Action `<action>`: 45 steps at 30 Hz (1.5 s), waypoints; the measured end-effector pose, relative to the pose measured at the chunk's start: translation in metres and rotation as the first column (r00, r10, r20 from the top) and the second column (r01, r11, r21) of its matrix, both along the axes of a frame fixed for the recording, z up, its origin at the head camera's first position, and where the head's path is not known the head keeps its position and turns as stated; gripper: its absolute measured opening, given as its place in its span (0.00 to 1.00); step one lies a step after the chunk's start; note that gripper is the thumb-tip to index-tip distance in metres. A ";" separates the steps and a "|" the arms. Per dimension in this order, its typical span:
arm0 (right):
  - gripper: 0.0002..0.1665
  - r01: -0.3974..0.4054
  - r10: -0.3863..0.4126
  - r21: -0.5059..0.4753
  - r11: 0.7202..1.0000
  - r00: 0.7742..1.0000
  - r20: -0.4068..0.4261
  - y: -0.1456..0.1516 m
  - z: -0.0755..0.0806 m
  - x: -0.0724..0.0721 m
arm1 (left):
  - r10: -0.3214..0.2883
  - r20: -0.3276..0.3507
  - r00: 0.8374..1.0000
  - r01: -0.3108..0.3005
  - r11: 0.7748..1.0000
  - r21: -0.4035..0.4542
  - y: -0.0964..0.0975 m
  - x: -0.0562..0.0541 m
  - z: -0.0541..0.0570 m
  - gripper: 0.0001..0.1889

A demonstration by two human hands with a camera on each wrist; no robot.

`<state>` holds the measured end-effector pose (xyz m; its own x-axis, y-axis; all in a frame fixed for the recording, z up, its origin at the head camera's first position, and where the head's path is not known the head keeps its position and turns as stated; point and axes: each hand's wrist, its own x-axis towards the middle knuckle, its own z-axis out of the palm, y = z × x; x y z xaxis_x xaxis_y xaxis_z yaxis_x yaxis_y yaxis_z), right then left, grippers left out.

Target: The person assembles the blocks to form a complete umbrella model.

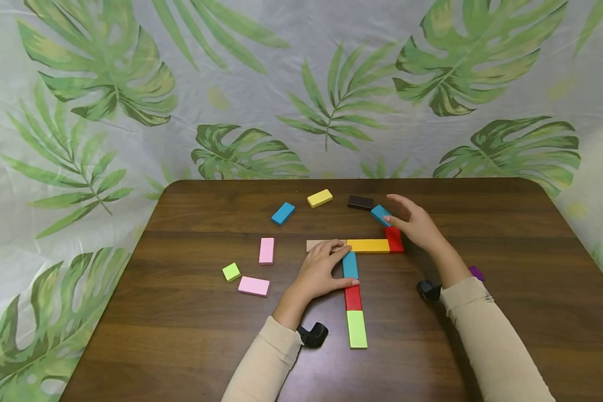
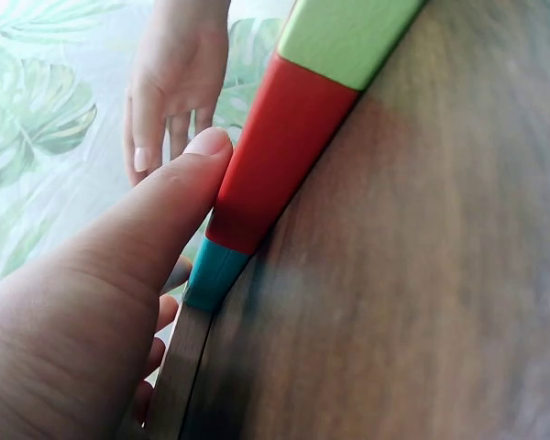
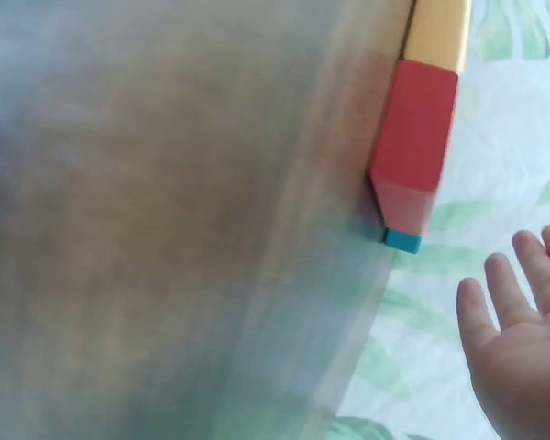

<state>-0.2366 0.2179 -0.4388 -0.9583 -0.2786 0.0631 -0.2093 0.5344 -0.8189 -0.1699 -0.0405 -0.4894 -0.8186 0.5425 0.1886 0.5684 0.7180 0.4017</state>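
Flat wooden blocks form a T on the table. A natural wood block [image 1: 315,245], a yellow-orange block [image 1: 368,245] and a red block [image 1: 394,240] make the row; a blue block [image 1: 350,266], a second red block [image 1: 353,298] and a light green block [image 1: 357,329] run down from it. My left hand [image 1: 319,273] rests over the row's left part, fingertips on the wood block, thumb at the stem's red block [image 2: 280,151]. My right hand [image 1: 419,226] hovers with extended fingers by the upper red block and another blue block [image 1: 380,214], holding nothing.
Beyond the row lie a dark brown block [image 1: 360,202], a yellow block [image 1: 320,198] and a blue one [image 1: 283,214]. Two pink blocks [image 1: 267,251] and a small green block [image 1: 231,272] sit left. A purple block [image 1: 476,273] shows partly behind my right wrist.
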 end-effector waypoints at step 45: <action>0.35 -0.104 0.103 0.002 0.995 0.991 0.080 0.022 -0.033 0.008 | 0.046 -0.024 0.999 -0.042 0.989 0.139 0.001 0.001 0.004 0.39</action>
<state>-0.2284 0.2394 -0.4716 -0.9262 -0.3767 -0.0141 -0.1983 0.5187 -0.8317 -0.1688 -0.0396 -0.4852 -0.8345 0.4733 0.2821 0.5498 0.6811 0.4836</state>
